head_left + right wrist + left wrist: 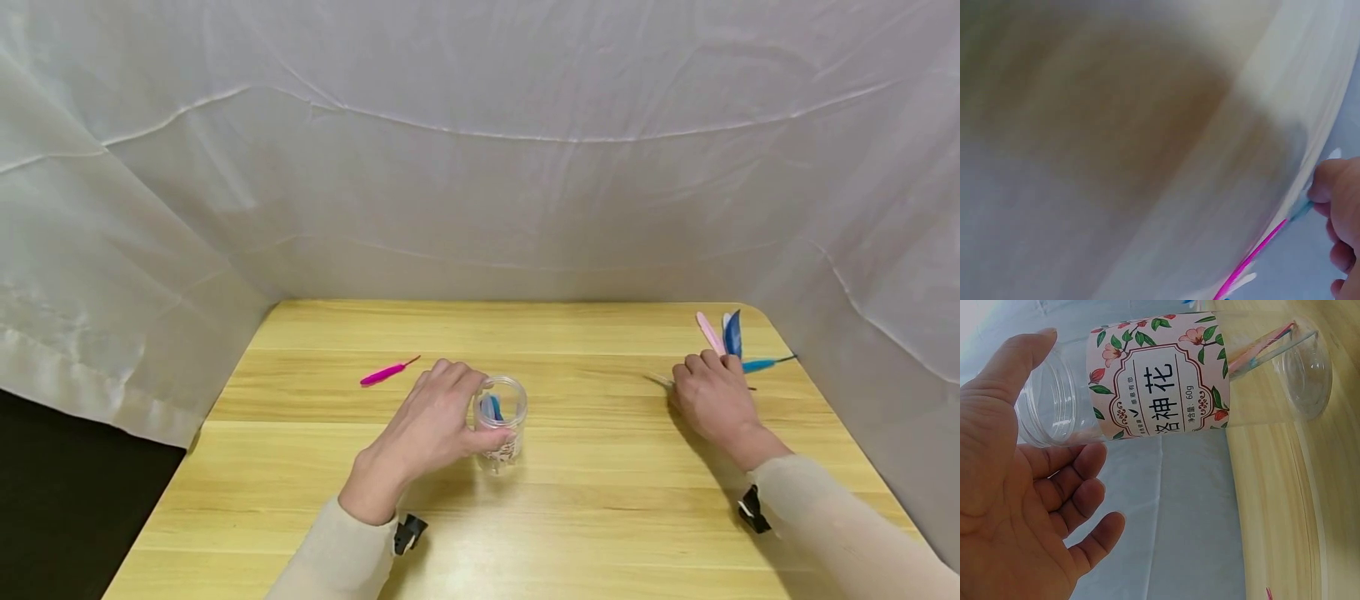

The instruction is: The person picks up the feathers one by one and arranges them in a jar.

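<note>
Left hand on the jar, right hand down among the feathers.

The left hand [431,421] curls its fingers and thumb round a clear plastic jar [501,423] with a floral label, standing mid-table with a blue feather inside. Over at the far right corner, the right hand [712,396] rests knuckles-up on the wooden table [600,500] with fingertips on a thin quill by the pink feather [708,332] and dark blue feather [733,333]; whether it actually pinches one is unclear, as the wrist view is blurred. A teal feather [765,363] lies just beside, a magenta feather [386,372] well apart on the left. Risk: the light jar could tip if that side grip pulls sideways.
</note>
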